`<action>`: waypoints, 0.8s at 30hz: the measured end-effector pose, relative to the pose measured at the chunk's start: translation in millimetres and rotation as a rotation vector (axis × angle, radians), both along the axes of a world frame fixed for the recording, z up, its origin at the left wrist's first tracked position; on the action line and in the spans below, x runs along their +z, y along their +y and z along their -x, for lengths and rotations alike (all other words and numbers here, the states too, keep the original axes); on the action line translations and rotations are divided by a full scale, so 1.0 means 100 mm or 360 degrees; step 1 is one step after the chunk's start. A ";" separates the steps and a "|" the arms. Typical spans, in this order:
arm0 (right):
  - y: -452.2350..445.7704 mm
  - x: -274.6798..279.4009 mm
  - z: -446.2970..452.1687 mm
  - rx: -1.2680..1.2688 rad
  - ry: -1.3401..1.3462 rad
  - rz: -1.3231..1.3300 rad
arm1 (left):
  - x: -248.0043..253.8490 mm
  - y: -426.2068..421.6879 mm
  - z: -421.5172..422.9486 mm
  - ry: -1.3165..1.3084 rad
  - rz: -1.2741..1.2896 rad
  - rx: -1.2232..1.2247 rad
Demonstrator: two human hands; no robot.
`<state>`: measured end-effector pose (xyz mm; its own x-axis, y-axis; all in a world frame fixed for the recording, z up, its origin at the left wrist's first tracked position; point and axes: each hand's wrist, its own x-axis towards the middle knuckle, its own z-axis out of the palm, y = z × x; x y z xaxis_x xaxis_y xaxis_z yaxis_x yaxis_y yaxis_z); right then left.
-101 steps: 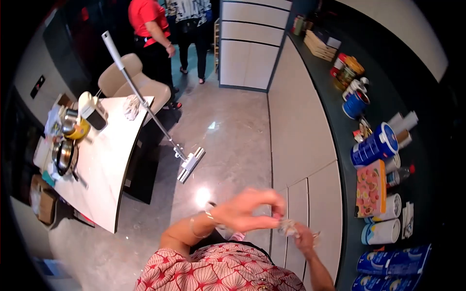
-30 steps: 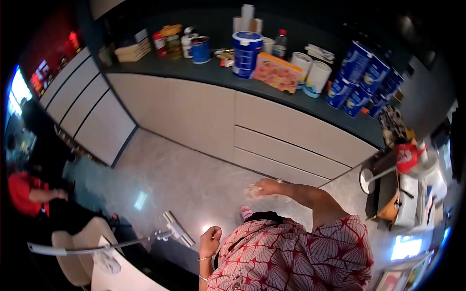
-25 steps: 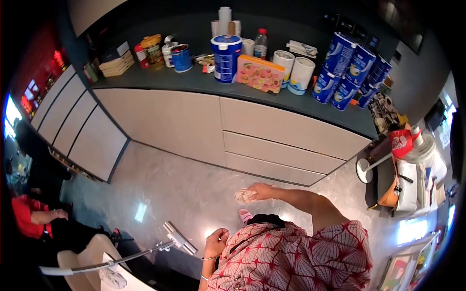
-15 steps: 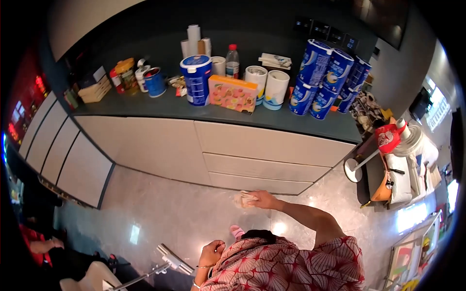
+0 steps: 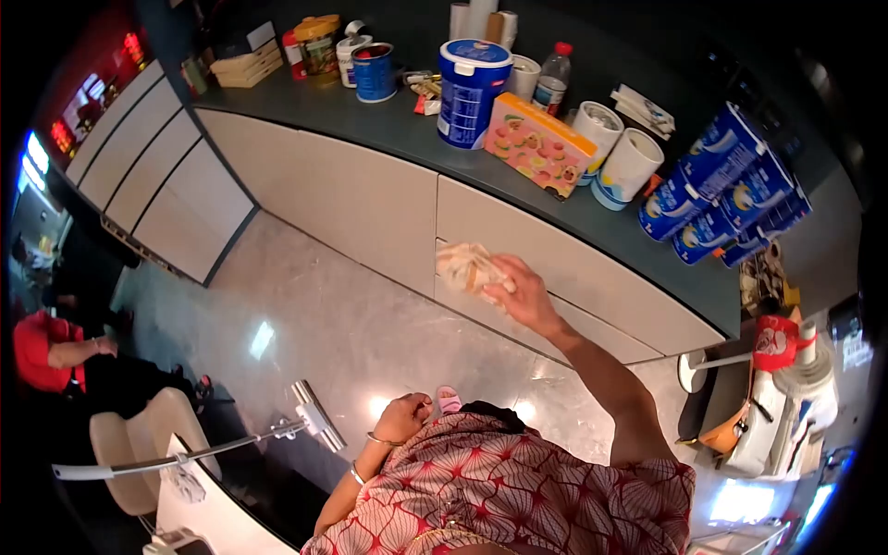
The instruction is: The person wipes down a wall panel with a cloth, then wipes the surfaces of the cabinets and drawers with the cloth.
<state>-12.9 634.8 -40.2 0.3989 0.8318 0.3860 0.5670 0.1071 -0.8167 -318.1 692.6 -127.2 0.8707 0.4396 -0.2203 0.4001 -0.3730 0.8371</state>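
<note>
My right hand (image 5: pixel 527 294) grips a crumpled pale cloth (image 5: pixel 470 268), held out in front of the light drawer fronts (image 5: pixel 592 277) of the long cabinet. Whether the cloth touches the drawers I cannot tell. My left hand (image 5: pixel 404 418) hangs low beside my patterned top, its fingers loosely curled, with nothing visible in them. To its left is a silver flat mop head (image 5: pixel 319 416) on a long handle.
Blue tubs (image 5: pixel 474 92), a pink and orange box (image 5: pixel 536 143), paper rolls (image 5: pixel 627 166) and stacked blue cans (image 5: pixel 731 185) stand on the dark countertop (image 5: pixel 407 139). A person in red (image 5: pixel 46 351) sits at left near a beige chair (image 5: pixel 153 435). Bags (image 5: pixel 740 421) are at right.
My right hand has lifted the cloth from low near the floor up to the drawer fronts. My view has turned, bringing the countertop closer. My left hand stays low at my side.
</note>
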 end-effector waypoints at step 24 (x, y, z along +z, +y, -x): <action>2.34 0.07 -0.60 -0.0686 -0.1617 0.0634 | -0.66 1.26 -0.06 0.0086 0.0284 -0.0397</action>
